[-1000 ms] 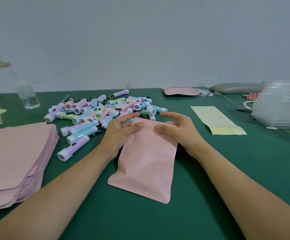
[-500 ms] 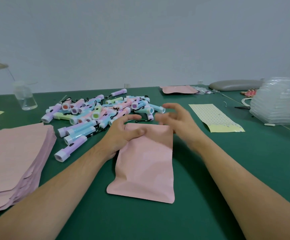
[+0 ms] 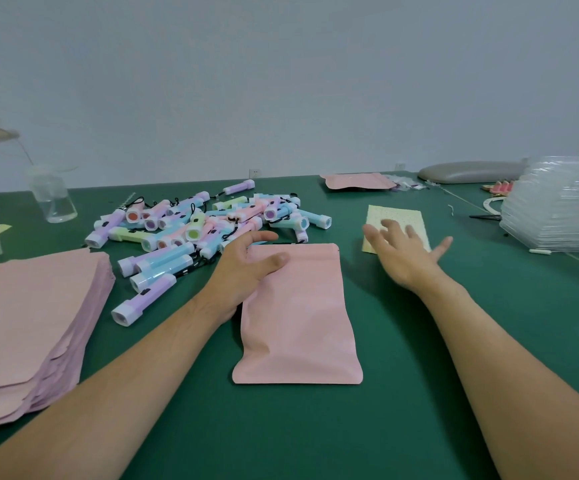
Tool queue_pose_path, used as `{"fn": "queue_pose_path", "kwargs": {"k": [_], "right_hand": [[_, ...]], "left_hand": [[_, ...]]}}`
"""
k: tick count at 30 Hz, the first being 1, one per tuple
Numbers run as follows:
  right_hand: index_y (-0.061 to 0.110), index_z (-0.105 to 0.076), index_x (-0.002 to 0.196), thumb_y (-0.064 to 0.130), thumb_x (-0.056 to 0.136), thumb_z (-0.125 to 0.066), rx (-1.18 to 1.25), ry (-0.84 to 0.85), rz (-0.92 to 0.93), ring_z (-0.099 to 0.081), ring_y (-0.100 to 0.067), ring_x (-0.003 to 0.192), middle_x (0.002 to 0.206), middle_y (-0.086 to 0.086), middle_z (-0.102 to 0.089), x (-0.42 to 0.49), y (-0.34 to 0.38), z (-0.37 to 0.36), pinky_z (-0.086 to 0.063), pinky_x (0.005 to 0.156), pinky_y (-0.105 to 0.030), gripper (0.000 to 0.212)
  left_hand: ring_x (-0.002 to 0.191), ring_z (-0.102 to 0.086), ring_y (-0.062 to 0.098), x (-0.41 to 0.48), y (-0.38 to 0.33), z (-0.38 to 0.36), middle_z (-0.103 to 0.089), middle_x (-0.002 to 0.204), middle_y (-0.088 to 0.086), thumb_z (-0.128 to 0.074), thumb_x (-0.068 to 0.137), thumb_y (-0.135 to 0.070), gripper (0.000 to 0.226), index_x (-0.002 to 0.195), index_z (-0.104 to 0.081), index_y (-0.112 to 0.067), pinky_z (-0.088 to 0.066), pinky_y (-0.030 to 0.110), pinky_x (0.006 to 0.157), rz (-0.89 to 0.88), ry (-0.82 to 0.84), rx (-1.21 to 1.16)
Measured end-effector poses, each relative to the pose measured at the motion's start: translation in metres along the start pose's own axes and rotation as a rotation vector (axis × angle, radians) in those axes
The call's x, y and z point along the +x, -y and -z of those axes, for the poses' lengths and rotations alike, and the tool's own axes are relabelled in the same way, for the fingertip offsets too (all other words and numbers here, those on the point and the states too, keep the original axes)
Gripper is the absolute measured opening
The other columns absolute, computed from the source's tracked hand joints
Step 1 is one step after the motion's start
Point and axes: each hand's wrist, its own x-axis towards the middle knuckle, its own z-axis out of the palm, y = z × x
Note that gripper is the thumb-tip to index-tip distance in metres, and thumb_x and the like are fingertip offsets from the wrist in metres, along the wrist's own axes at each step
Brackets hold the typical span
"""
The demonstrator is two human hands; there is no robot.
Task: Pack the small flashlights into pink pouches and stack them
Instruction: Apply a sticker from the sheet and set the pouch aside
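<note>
Fingers (image 3: 264,236) of the left hand (image 3: 241,271) pinch the pink pouch's (image 3: 298,317) top-left corner.

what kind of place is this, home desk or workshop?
Probably a small packing workshop bench, not a home desk: a loose heap of pastel flashlights, a thick stack of pink pouches on the green table, and stacked clear plastic trays at right.

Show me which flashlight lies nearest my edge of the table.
The purple flashlight, lying alone nearer than the pile, next to the pouch stack.
</note>
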Motion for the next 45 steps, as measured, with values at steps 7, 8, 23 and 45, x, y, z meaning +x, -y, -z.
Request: {"fn": "queue_pose_path", "kwargs": {"k": [7,8,23,45], "right_hand": [[0.014,-0.046,0.142,0.008,0.098,-0.033,0.323,-0.360,0.066,-0.053,-0.028,0.125,0.135,-0.004,-0.066,0.001,-0.020,0.027,-0.030,0.117,-0.058,0.046],[0.013,-0.047,0.141,0.006,0.097,-0.034,0.290,-0.340,0.048,-0.056,-0.030,0.122,0.133,-0.005,-0.067,0.000,-0.023,0.027,-0.040,0.109,-0.056,0.046],[0.021,-0.076,0.117,0.002,0.097,-0.047,-0.014,-0.248,0.012,-0.060,-0.033,0.118,0.127,-0.006,-0.071,0.000,-0.031,0.045,-0.049,0.100,-0.048,0.040],[0.029,-0.073,0.090,0.040,0.096,-0.067,-0.228,-0.074,0.008,-0.058,-0.024,0.090,0.085,0.005,-0.069,0.001,-0.026,0.032,-0.034,0.097,-0.048,0.014]], "left_hand": [[0.144,-0.044,0.015,-0.001,-0.001,0.000,-0.052,0.146,-0.011,-0.086,0.085,-0.033,0.038,0.120,-0.071,-0.036,-0.038,0.045,0.121,-0.029,0.016,-0.019],[0.143,-0.044,0.014,-0.001,0.000,-0.001,-0.053,0.142,-0.014,-0.086,0.086,-0.033,0.038,0.120,-0.071,-0.035,-0.039,0.042,0.120,-0.034,0.021,-0.020],[0.089,-0.042,-0.042,0.003,0.008,-0.001,-0.050,0.117,-0.035,-0.083,0.089,-0.028,0.037,0.123,-0.069,-0.029,-0.033,-0.011,0.069,-0.105,0.084,0.082],[0.126,-0.058,0.007,-0.004,-0.003,-0.004,-0.061,0.126,-0.022,-0.082,0.090,-0.031,0.032,0.118,-0.069,-0.035,-0.047,0.031,0.109,-0.058,0.078,0.108]]}}
